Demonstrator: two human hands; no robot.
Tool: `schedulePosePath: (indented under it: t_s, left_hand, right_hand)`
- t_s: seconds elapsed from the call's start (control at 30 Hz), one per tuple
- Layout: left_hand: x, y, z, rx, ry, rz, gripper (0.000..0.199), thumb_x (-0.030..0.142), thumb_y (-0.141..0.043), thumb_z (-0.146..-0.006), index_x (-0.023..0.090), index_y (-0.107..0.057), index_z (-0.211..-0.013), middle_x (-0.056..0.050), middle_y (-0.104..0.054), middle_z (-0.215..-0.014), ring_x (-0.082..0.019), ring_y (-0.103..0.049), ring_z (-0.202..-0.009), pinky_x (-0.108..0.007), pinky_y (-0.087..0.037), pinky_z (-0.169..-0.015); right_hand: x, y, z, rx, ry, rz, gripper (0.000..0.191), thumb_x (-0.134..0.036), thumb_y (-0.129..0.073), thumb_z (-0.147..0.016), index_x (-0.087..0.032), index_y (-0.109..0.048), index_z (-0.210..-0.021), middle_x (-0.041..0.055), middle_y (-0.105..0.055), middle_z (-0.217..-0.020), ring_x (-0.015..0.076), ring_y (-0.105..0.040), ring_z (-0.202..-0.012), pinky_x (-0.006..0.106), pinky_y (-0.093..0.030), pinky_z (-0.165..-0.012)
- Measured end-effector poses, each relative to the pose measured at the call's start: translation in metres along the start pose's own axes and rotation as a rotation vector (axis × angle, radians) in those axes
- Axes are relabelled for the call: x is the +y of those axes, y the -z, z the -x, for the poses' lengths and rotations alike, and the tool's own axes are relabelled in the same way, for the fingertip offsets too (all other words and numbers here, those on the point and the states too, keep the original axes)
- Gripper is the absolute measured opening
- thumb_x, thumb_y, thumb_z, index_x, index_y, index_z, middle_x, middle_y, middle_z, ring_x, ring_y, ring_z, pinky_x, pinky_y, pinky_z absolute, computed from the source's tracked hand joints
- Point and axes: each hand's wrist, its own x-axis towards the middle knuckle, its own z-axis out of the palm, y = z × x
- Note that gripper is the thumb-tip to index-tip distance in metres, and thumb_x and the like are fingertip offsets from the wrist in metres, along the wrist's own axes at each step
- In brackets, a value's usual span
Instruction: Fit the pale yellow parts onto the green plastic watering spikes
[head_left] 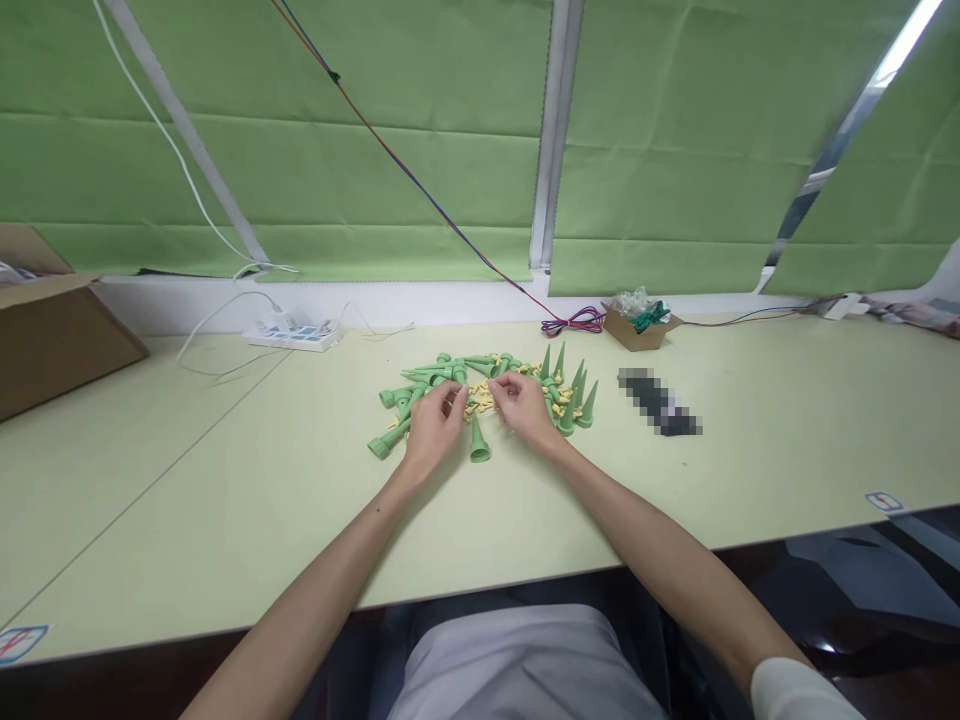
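Observation:
Green plastic watering spikes lie in a heap on the table, with several small yellow plastic pieces (480, 397) among them. My left hand (436, 428) is over the left part of the heap, thumb and fingers pinched together. My right hand (523, 408) is also closed in a pinch, its fingertips a short way from the left ones above the yellow pieces. What either pinch holds is too small to make out. One green spike (480, 442) rests between my wrists, wide end toward me. More green spikes (581, 395) stand upright to the right of my right hand.
A small open cardboard box (637, 333) with crumpled plastic is at the back right, beside a coiled red-and-blue cable (574, 321). A blurred dark object (656, 402) lies to the right. At the back left are a power strip (292, 335) and a large cardboard box (67, 335).

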Motion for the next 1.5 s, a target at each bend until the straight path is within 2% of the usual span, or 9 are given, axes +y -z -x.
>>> schedulePosePath:
  t_s: [0.1,0.27,0.43,0.6,0.77,1.03,1.23,1.4,1.5]
  left_hand:
    - [-0.001,0.001,0.000,-0.008,0.010,-0.003,0.031,0.045,-0.049,-0.095,0.020,-0.066,-0.091,-0.001,-0.067,-0.073,-0.016,-0.053,-0.061,-0.030,-0.040,-0.064]
    - [-0.004,0.002,-0.002,-0.052,0.039,-0.062,0.031,0.046,-0.049,-0.095,0.020,-0.065,-0.092,0.002,-0.055,-0.058,-0.016,-0.049,-0.055,-0.029,-0.037,-0.060]
    - [-0.006,0.000,-0.002,-0.155,0.049,-0.118,0.034,0.044,-0.050,-0.093,0.020,-0.060,-0.071,0.001,-0.054,-0.056,-0.016,-0.048,-0.056,-0.030,-0.035,-0.059]
    - [-0.004,-0.002,-0.001,-0.283,0.119,-0.154,0.045,0.053,-0.059,-0.085,0.020,-0.054,-0.055,0.000,-0.051,-0.053,-0.015,-0.045,-0.053,-0.030,-0.033,-0.053]
    - [-0.008,-0.004,0.000,-0.311,0.165,-0.211,0.044,0.052,-0.065,-0.079,0.021,-0.052,-0.051,-0.002,-0.052,-0.051,-0.016,-0.046,-0.052,-0.030,-0.031,-0.049]
    - [-0.016,-0.008,0.002,-0.379,0.184,-0.250,0.042,0.050,-0.063,-0.077,0.021,-0.054,-0.049,-0.003,-0.056,-0.052,-0.017,-0.049,-0.053,-0.029,-0.030,-0.050]
    - [-0.014,-0.006,0.001,-0.411,0.176,-0.272,0.044,0.049,-0.059,-0.078,0.022,-0.047,-0.046,-0.001,-0.048,-0.049,-0.015,-0.042,-0.051,-0.028,-0.025,-0.050]
    - [-0.013,-0.006,0.003,-0.446,0.118,-0.259,0.044,0.042,-0.055,-0.079,0.022,-0.035,-0.046,0.001,-0.037,-0.048,-0.013,-0.031,-0.049,-0.029,-0.022,-0.051]
    - [-0.010,-0.007,0.004,-0.448,0.110,-0.203,0.039,0.037,-0.055,-0.078,0.021,-0.040,-0.046,0.001,-0.039,-0.049,-0.013,-0.033,-0.049,-0.029,-0.023,-0.051]
  right_hand:
    - [0.001,0.000,0.000,0.002,0.005,0.003,0.027,-0.044,-0.058,-0.085,-0.021,-0.057,-0.072,-0.0034,-0.052,-0.055,0.0120,-0.047,-0.043,0.026,-0.037,-0.045]
    - [0.002,0.000,0.000,0.014,0.007,0.011,0.029,-0.046,-0.059,-0.085,-0.021,-0.056,-0.071,-0.0032,-0.052,-0.055,0.0118,-0.047,-0.044,0.026,-0.037,-0.046]
    - [0.002,0.000,0.001,0.005,-0.002,0.001,0.030,-0.047,-0.058,-0.086,-0.021,-0.056,-0.072,-0.0033,-0.053,-0.055,0.0117,-0.046,-0.042,0.026,-0.037,-0.044]
    - [0.002,0.001,0.001,0.025,0.041,0.052,0.032,-0.047,-0.055,-0.088,-0.021,-0.056,-0.071,-0.0022,-0.054,-0.057,0.0122,-0.048,-0.047,0.026,-0.037,-0.049]
    - [0.003,0.001,0.001,0.022,0.055,0.057,0.033,-0.047,-0.053,-0.090,-0.021,-0.054,-0.070,-0.0014,-0.055,-0.059,0.0133,-0.050,-0.051,0.026,-0.039,-0.052]
    - [0.001,0.000,0.002,0.024,0.053,0.071,0.031,-0.046,-0.053,-0.089,-0.021,-0.054,-0.070,-0.0008,-0.055,-0.059,0.0140,-0.051,-0.054,0.026,-0.039,-0.052]
    - [-0.001,-0.001,0.003,0.016,0.045,0.088,0.032,-0.048,-0.053,-0.088,-0.021,-0.055,-0.072,-0.0009,-0.054,-0.058,0.0137,-0.049,-0.054,0.026,-0.038,-0.052]
    - [-0.001,-0.001,0.004,0.012,0.044,0.101,0.031,-0.047,-0.052,-0.088,-0.021,-0.056,-0.072,-0.0011,-0.053,-0.057,0.0133,-0.047,-0.052,0.026,-0.037,-0.051]
    - [-0.001,0.000,0.004,0.014,0.042,0.104,0.030,-0.046,-0.052,-0.088,-0.021,-0.055,-0.072,-0.0014,-0.052,-0.057,0.0131,-0.045,-0.050,0.026,-0.037,-0.050]
